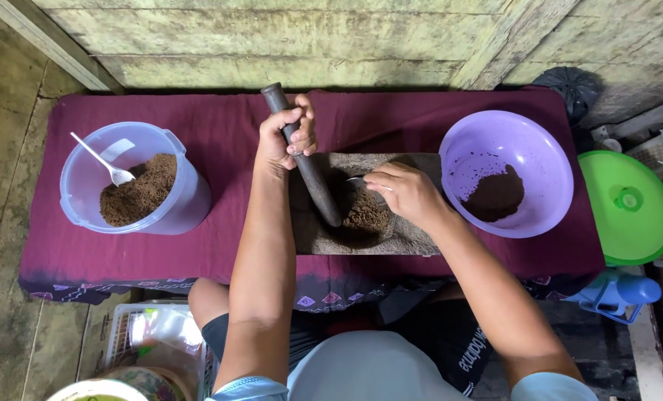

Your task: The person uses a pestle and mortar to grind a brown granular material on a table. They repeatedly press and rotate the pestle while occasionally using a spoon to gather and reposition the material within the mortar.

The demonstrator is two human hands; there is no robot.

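My left hand grips a dark cylindrical stone pestle, held tilted with its lower end on a flat grey grinding stone. A mound of brown ground powder lies on the stone beside the pestle's tip. My right hand holds a metal spoon against that mound. The stone rests on a maroon cloth.
A clear plastic tub with brown powder and a white spoon stands at the left. A purple basin holding some dark powder sits at the right. A green lid, a blue bottle and a wooden wall surround the cloth.
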